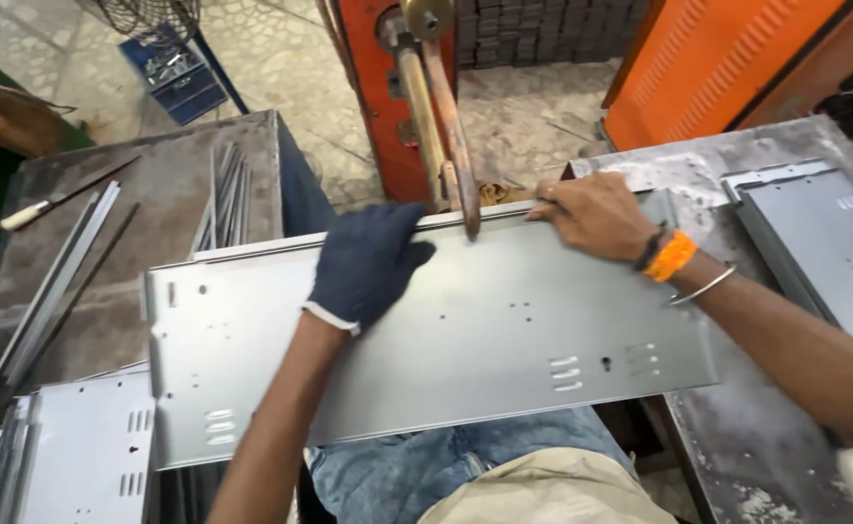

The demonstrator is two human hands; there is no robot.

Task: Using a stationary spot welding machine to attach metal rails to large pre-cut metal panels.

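- You stand over a pale speckled stone floor, worn and dusty.
- On your left sits a dark steel worktable; thin metal strips lie along its left edge.
- An orange cabinet fills the top right corner.
- A blue crate rests beyond the worktable's far corner.
- Daylight falls evenly.

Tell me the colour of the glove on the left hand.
Dark navy blue glove, white cuff edge; the head view shows it.
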